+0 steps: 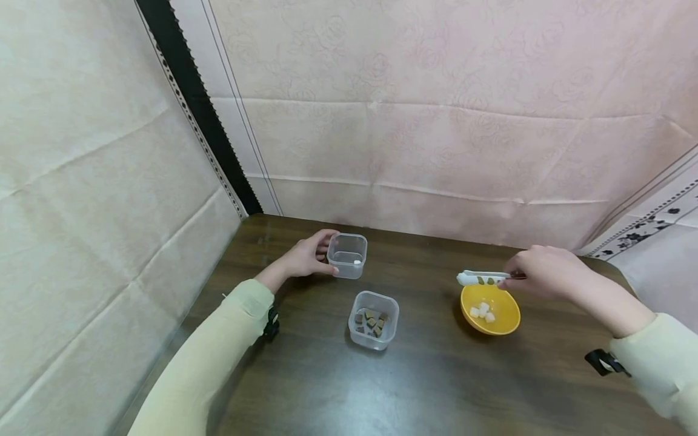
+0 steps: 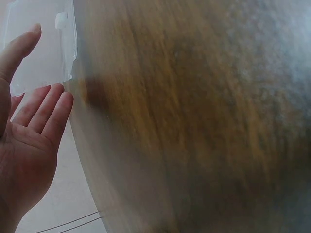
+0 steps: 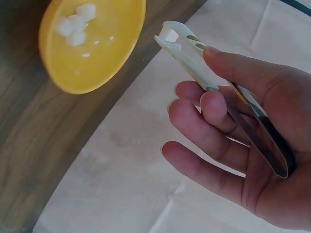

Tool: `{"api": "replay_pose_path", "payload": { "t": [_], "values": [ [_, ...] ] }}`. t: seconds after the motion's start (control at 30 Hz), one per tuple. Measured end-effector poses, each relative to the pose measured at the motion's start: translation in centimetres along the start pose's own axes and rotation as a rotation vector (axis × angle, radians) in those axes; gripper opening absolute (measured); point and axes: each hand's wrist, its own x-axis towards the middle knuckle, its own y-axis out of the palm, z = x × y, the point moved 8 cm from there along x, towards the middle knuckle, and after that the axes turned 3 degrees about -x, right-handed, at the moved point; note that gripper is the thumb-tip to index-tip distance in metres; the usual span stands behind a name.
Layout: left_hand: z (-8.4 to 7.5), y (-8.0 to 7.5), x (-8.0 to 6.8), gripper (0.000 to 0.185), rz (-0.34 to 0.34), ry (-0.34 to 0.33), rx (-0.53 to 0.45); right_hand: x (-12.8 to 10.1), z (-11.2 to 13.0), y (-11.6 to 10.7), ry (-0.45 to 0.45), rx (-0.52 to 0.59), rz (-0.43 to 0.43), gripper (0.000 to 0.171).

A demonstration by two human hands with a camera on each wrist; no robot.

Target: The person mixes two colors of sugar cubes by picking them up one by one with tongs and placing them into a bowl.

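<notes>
Plastic tongs (image 3: 194, 58) pinched in right hand (image 1: 540, 269); left hand (image 1: 305, 259) cups unlabelled tub (image 1: 347, 255).

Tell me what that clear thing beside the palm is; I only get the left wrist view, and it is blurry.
Observer: A clear plastic tub standing on the table beside the left hand; one small white cube lies in it.
Visitor: Is anything else on that table?
Observer: A second tub, nearer the person, holds brown cubes.
Visitor: And the other hand?
Observer: The right hand grips tongs that pinch a white piece, close to a yellow bowl with more white lumps in it.
</notes>
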Motion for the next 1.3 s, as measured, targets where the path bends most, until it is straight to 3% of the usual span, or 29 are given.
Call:
{"api": "replay_pose_path", "payload": {
  "t": [0.43, 0.73, 1.3],
  "values": [
    [0.3, -0.1, 0.2, 0.089, -0.001, -0.009, 0.004, -2.2, -2.0, 2.0, 0.068, 0.041, 0.114, 0.037],
    [0.3, 0.1, 0.1, 0.087, -0.004, -0.014, -0.010, -1.9, -2.0, 3.8, 0.070, 0.061, 0.170, 0.034],
    [0.4, 0.2, 0.1, 0.089, -0.008, 0.000, -0.034, -1.4, -2.3, 4.6, 0.116, 0.078, 0.265, 0.030]
  ]
}}
